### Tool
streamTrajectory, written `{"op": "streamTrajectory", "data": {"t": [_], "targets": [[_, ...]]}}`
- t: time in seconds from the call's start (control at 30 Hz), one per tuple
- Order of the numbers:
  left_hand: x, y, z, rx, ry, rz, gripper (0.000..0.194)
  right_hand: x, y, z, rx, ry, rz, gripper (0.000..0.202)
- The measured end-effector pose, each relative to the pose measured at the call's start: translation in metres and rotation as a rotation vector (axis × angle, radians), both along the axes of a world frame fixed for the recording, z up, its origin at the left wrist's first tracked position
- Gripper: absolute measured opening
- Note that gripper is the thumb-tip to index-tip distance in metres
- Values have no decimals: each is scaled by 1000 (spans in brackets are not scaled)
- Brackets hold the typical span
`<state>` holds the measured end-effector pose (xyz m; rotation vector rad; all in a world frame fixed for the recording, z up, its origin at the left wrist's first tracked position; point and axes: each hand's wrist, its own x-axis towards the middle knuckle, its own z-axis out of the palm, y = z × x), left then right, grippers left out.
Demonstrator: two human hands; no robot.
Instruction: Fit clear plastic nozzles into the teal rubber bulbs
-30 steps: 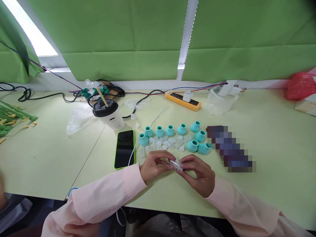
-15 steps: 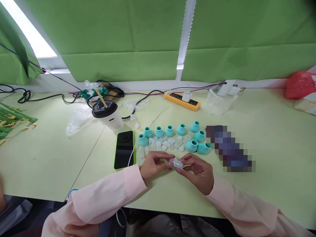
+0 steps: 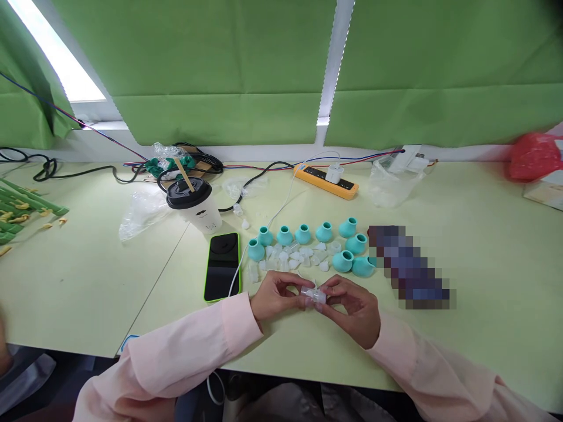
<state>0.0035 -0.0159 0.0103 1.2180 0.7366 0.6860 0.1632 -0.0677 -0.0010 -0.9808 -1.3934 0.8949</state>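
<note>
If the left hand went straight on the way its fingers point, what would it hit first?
Past the clear plastic tube it holds, the left hand would probably meet the right hand at the tube's other end, though depth is hard to judge.

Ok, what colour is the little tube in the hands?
The little tube is clear and whitish, best in the head view.

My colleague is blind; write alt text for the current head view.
A left hand and right hand hold a small clear tube over a pale table. Beyond are teal bulbs and clear plastic pieces, with a phone and lidded cup at left.
</note>
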Motion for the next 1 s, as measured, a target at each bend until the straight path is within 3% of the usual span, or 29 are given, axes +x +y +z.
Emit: {"op": "streamTrajectory", "data": {"t": [0.17,0.3,0.43,0.5,0.73,1.0], "targets": [[-1,1,4,69,60,64,29,7,3,7,144,-205,-9,30],[-3,3,3,51,64,157,29,17,8,17,350,-375,-200,34],[-1,3,2,29,22,164,28,25,17,21,634,-572,-407,31],[-1,3,2,27,-6,163,29,29,21,21,702,-682,-484,31],[0,2,6,55,38,161,32,37,31,12,552,-1064,-549,22],[-2,2,3,82,61,148,29,41,31,9,508,-1140,-598,20]]}}
